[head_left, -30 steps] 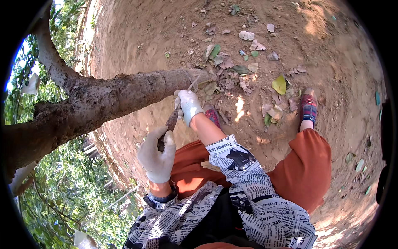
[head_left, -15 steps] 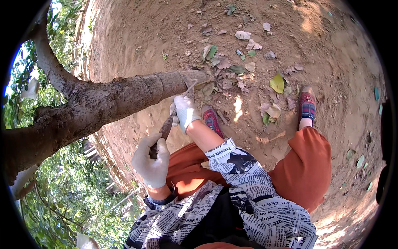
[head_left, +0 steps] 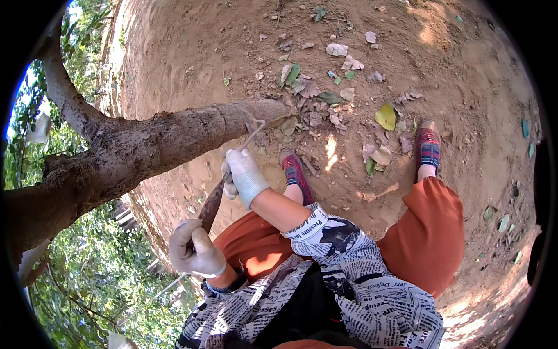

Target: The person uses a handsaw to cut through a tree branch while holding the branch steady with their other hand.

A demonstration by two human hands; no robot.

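Note:
A hooked tool (head_left: 213, 205) with a dark brown, tapering handle slants from lower left up to a tree trunk (head_left: 192, 131). Its thin, pale, bent end lies against the trunk's side near the base. My left hand (head_left: 196, 249), in a pale glove, is closed round the handle's rear end. Farther up, my right hand (head_left: 244, 176), gloved too, is wrapped round the tool's front part, and its fingers hide that stretch. The trunk has rough brown bark and forks on the left.
Brown soil (head_left: 349, 139) spreads under the tree, strewn with dry leaves (head_left: 381, 155) and a yellow leaf (head_left: 385, 116) beyond my feet. My left shoe (head_left: 295, 174) stands close to the right hand. Green foliage (head_left: 116, 279) fills the left side.
Both hands have drawn back left and toward me, away from the trunk's base. The tool has come along, and more of its thin bent end shows past my right hand.

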